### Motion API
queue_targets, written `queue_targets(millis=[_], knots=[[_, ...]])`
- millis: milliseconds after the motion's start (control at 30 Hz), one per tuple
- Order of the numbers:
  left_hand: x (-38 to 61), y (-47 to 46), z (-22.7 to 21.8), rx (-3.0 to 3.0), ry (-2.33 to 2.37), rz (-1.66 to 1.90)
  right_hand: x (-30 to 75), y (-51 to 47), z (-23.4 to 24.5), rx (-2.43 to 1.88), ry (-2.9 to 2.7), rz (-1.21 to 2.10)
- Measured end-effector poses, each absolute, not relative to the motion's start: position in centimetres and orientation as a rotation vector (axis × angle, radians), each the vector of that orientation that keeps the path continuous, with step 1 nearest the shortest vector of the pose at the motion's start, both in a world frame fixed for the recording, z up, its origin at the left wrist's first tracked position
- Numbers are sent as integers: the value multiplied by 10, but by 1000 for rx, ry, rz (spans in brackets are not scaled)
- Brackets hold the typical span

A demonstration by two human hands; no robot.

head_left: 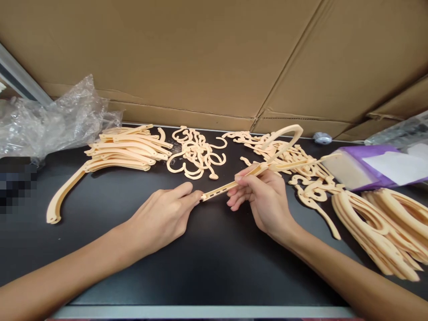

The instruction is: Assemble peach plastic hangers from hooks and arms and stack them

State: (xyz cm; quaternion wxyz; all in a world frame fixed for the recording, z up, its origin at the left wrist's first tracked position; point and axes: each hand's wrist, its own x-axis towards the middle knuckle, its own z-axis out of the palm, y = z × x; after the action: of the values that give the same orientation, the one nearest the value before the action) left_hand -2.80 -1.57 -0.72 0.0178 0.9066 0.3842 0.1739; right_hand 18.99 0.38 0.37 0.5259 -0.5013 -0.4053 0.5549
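1. The pale hanger [218, 191] is held up over the dark surface [214, 272], between the two hands, its hook standing above the right hand and its other arm reaching out to the right
2. The grip of the right hand [265, 194] is closed on the hanger, thumb on top and fingers beneath the slotted arm, just beside the hook joint
3. The grip of the left hand [163, 211] is curled up with its fingertips touching the free end of that arm; whether it pinches the end I cannot tell
4. It looks like moulded plastic, so I would expect it to be light and fairly stiff, with a little spring along the thin arms
5. The smooth faces may slip under dry fingertips; the channel edges and slots probably give better purchase
6. The slim hook and the joint seem the parts likeliest to crack or twist, so best hold the arm close to the joint and steady the far end
7. Loose hooks [197, 154] and stacked curved arms [123, 154] lie beyond the left hand, apparently of similar material
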Motion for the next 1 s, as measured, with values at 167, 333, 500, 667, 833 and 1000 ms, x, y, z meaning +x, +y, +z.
queue_targets(millis=[167, 333, 500, 667, 833, 1000], knots=[[-27, -13, -4, 2700, 1185, 485, 188, -1, 3, -1151, -984, 1257], [-29, -11, -2, 2608, 1152, 516, 186, -5, 5, -1098, -1015, 1204], [-28, -13, -3, 2656, 1157, 521, 185, -6, 6, -1067, -1041, 1187], [-26, -14, -10, 2867, 1180, 671, 188, -1, 3, -1076, -977, 1264], [-25, -13, -12, 2992, 1160, 747, 189, 1, 4, -1087, -975, 1307], [-26, -13, -10, 2865, 1161, 851, 189, 2, 6, -1077, -1006, 1338]])
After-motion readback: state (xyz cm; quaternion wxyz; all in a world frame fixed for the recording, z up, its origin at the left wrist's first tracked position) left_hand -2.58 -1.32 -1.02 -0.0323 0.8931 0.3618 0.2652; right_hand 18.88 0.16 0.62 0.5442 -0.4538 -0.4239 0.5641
